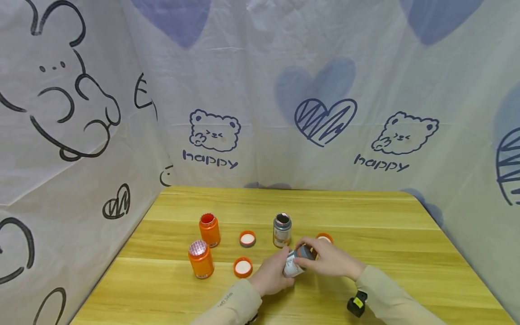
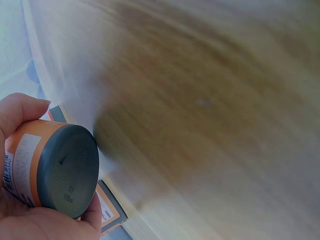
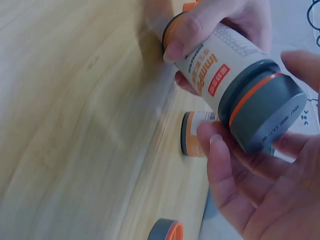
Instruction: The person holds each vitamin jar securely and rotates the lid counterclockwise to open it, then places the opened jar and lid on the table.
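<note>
My left hand point(image 1: 273, 273) grips a grey supplement bottle point(image 1: 292, 266) with a white label, tilted above the table. Its dark base point(image 2: 70, 170) faces the left wrist camera. At the other end, my right hand point(image 1: 327, 258) has its curved fingers round the grey cap point(image 3: 270, 114). The cap sits on the neck with an orange ring at its lower edge. In the right wrist view, one finger stands a little off the cap while others touch it from below. Just behind my hands, a second grey bottle point(image 1: 282, 231) stands upright without a cap.
To the left stand an uncapped orange bottle point(image 1: 209, 231) and another orange bottle point(image 1: 201, 261) with a foil-sealed mouth. A grey-rimmed cap point(image 1: 247, 239) and an orange cap point(image 1: 243, 267) lie white side up. Another orange-rimmed cap point(image 1: 325, 237) lies partly behind my right hand.
</note>
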Demonstrator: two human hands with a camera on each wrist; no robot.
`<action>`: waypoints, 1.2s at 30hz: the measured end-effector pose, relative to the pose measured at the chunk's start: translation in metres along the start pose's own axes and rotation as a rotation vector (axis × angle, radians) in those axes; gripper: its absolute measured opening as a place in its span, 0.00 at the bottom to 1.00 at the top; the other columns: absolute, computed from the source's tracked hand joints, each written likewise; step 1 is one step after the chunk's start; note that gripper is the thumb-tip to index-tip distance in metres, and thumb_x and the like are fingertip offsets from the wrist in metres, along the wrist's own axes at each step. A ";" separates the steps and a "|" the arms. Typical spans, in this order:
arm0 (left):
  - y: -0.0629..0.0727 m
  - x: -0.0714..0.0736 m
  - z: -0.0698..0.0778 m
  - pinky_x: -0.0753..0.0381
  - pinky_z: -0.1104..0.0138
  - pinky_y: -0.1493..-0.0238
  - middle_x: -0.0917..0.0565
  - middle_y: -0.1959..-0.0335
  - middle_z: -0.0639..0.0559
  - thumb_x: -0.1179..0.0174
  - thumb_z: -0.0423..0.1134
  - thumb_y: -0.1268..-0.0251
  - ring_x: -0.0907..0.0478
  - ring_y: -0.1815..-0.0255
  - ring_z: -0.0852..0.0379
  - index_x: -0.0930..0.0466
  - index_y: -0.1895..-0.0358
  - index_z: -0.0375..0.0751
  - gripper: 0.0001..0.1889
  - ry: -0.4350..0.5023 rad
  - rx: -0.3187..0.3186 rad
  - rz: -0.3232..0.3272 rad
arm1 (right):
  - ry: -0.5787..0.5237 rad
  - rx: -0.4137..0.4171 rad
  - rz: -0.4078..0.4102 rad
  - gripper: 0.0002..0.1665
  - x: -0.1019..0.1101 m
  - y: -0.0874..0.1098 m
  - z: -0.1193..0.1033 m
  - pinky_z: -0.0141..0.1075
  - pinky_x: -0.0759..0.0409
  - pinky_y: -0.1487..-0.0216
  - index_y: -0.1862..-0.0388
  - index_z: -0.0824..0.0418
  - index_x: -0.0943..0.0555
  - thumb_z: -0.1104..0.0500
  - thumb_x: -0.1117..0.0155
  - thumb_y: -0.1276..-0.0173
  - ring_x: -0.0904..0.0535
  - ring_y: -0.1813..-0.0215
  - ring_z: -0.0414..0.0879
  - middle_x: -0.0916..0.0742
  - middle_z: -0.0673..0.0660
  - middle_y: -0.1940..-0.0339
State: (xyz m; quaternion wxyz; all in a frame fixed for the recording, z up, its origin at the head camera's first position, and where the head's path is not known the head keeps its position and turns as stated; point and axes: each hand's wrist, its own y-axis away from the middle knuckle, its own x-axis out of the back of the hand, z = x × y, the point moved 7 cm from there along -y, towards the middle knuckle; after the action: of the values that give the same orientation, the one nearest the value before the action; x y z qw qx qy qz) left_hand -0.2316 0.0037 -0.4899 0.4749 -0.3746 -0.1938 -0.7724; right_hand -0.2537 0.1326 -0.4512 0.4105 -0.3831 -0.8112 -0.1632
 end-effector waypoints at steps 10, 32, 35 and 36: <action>0.000 0.000 0.000 0.19 0.66 0.52 0.16 0.52 0.52 0.25 0.31 0.52 0.19 0.53 0.60 0.30 0.44 0.46 0.31 -0.007 0.002 -0.004 | -0.108 -0.153 -0.010 0.20 -0.001 -0.003 0.000 0.35 0.21 0.71 0.55 0.53 0.20 0.39 0.47 0.23 0.20 0.72 0.42 0.15 0.50 0.67; 0.000 -0.001 0.000 0.19 0.65 0.48 0.16 0.50 0.52 0.25 0.31 0.52 0.19 0.51 0.58 0.32 0.41 0.46 0.33 -0.017 -0.002 0.010 | -0.227 -0.348 -0.007 0.26 -0.004 -0.003 0.006 0.47 0.18 0.75 0.59 0.57 0.19 0.37 0.49 0.23 0.22 0.81 0.45 0.16 0.55 0.71; 0.001 -0.001 0.000 0.19 0.65 0.49 0.16 0.51 0.52 0.25 0.31 0.52 0.19 0.52 0.59 0.31 0.42 0.45 0.32 -0.014 -0.001 0.011 | -0.227 -0.351 -0.003 0.26 -0.005 -0.003 0.008 0.47 0.18 0.75 0.59 0.57 0.19 0.37 0.49 0.23 0.22 0.82 0.45 0.15 0.55 0.72; 0.001 0.000 0.000 0.19 0.65 0.50 0.16 0.51 0.52 0.25 0.31 0.52 0.19 0.52 0.59 0.31 0.43 0.45 0.32 -0.014 -0.001 0.012 | -0.227 -0.353 -0.002 0.26 -0.005 -0.003 0.008 0.47 0.18 0.75 0.59 0.57 0.19 0.37 0.50 0.23 0.22 0.82 0.45 0.16 0.55 0.72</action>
State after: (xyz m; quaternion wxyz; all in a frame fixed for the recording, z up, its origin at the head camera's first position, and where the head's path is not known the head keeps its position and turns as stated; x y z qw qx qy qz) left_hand -0.2302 0.0035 -0.4901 0.4778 -0.3813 -0.1944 -0.7671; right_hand -0.2584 0.1330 -0.4597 0.2431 -0.4642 -0.8114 -0.2590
